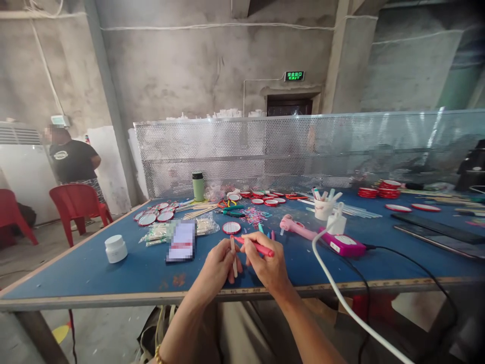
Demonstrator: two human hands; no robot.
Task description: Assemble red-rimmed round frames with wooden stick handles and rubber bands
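My left hand (221,263) is closed on a pale wooden craft stick (234,260), held upright over the table's front part. In my right hand (266,264) is a red marker pen (259,246), its tip close to the upper end of the stick; whether it touches, I cannot tell. Just beyond my hands lies a round red-rimmed disc (231,228). Behind it are a loose heap of small pink and blue pieces (256,217) and pliers with dark teal handles (232,211). A pink hot glue gun (297,227) rests to the right of my right hand.
On the blue table (147,278) stand a white jar (115,248), a phone (182,241), a green bottle (198,187) and a cup of pens (323,206). A white cable (329,273) crosses the front edge beside a purple box (343,244). A person (71,156) stands far left.
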